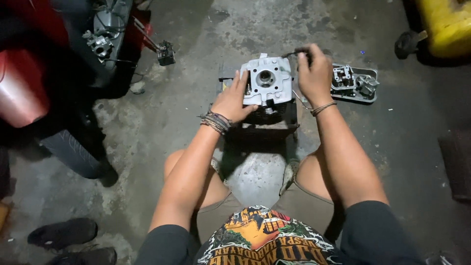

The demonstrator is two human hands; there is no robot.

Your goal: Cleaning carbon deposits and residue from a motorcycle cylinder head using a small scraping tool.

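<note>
The left hand (230,100) lies flat against the left side of a grey metal engine head (268,81), fingers spread, steadying it on a dark block (267,122) on the concrete floor (171,122). The right hand (314,73), at its far right corner, is closed around what looks like a thin dark tool (294,52). A tray of metal parts (354,84) sits just right
</note>
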